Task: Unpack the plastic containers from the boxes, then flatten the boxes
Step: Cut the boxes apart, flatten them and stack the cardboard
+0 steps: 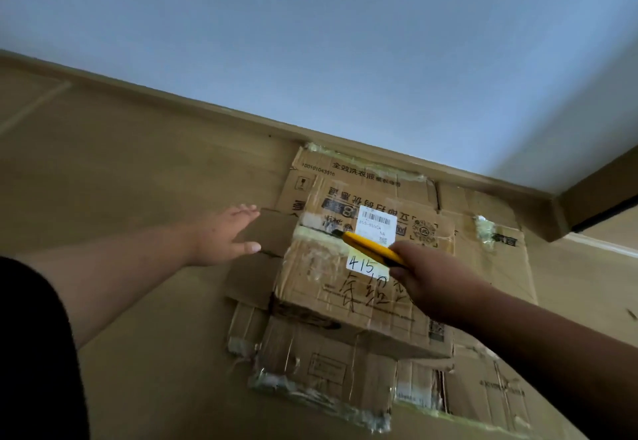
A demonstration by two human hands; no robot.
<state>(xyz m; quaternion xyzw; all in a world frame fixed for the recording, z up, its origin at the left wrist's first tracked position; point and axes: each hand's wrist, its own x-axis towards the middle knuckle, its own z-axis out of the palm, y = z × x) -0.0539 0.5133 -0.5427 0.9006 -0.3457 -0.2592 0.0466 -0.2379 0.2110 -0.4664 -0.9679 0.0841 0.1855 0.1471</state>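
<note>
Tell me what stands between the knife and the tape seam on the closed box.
Nothing visible does. The right hand holds the yellow utility knife, whose tip is already at the tape seam of the sealed box. The left hand is spread open off to the box's left side.

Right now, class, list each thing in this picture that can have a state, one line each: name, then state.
Sealed box: closed, taped along the top seam, standing on flattened cardboard.
Flattened cardboard: lying flat on the floor, torn tape at its edges.
Utility knife: held by the right hand, tip at the taped seam.
Right hand: gripping the knife.
Left hand: open, fingers spread, beside the box.
</note>
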